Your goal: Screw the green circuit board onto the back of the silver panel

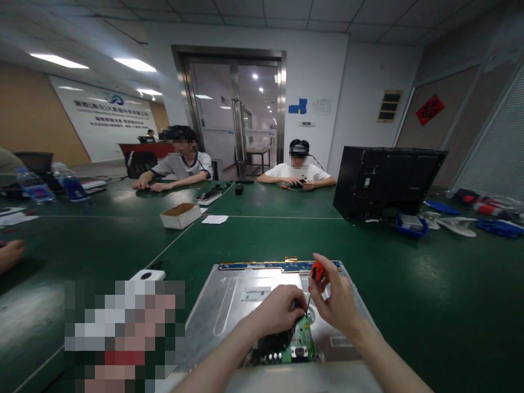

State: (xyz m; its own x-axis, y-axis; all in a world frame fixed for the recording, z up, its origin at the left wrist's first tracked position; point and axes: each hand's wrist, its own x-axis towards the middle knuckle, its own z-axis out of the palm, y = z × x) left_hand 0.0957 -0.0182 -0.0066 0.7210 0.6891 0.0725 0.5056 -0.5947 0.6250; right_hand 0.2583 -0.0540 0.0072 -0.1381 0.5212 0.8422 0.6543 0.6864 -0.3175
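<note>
Nearest the camera, the left forearm and the right forearm are reached in from 7 and 5 o'clock over a silvery metal panel, along whose 12 o'clock edge a narrow blue strip is fixed. An orange-and-black screwdriver is gripped by its handle between the thumb and fingers of the right hand, the index finger being curled over the top. The fingers of the left hand are bunched together beside the lower end of the shaft; whether the shaft or some small part is pinched there cannot be told. A green circuit board is seen low on the panel, at about 5 o'clock from the left hand and 7 o'clock from the right, with a port-like connector at its near end. The handle is tipped slightly toward 1 o'clock, so the shaft would best be squared to whatever it meets, that point being hidden by the fingertips. Pressure is best applied straight down and turning done slowly, since a slip could score the board. The tip should be guided lightly by the left fingers, with no weight rested on the components
</note>
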